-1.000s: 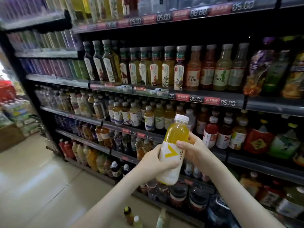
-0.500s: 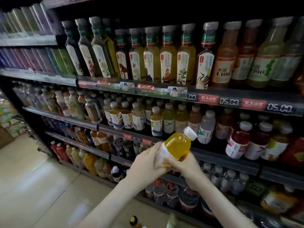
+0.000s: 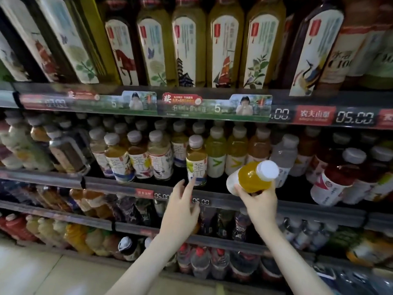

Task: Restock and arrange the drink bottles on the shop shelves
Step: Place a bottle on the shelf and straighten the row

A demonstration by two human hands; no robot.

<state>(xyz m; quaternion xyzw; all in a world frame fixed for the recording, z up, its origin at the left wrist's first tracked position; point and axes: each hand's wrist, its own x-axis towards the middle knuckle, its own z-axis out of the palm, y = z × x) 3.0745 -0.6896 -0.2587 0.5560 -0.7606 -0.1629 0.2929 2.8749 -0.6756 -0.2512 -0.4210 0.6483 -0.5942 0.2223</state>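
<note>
The tall bottles (image 3: 189, 50) on the top shelf are cut off at the neck, and the lowest rows blur in shadow. One yellow juice bottle (image 3: 253, 177) is tilted, cap to the right, gripped round its lower body by the right hand (image 3: 262, 206) before the middle shelf (image 3: 308, 209). The left hand (image 3: 180, 211) reaches, fingers straight, toward one tea bottle (image 3: 196, 160); contact is unclear. Two chevron-labelled bottles (image 3: 215, 158) stand behind. Pale floor (image 3: 32, 273) shows lower left.

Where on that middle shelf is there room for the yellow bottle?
A bare front strip lies between the tea bottle and the clear bottle, before two green bottles. Farther left and far right, bottles crowd the edge.
</note>
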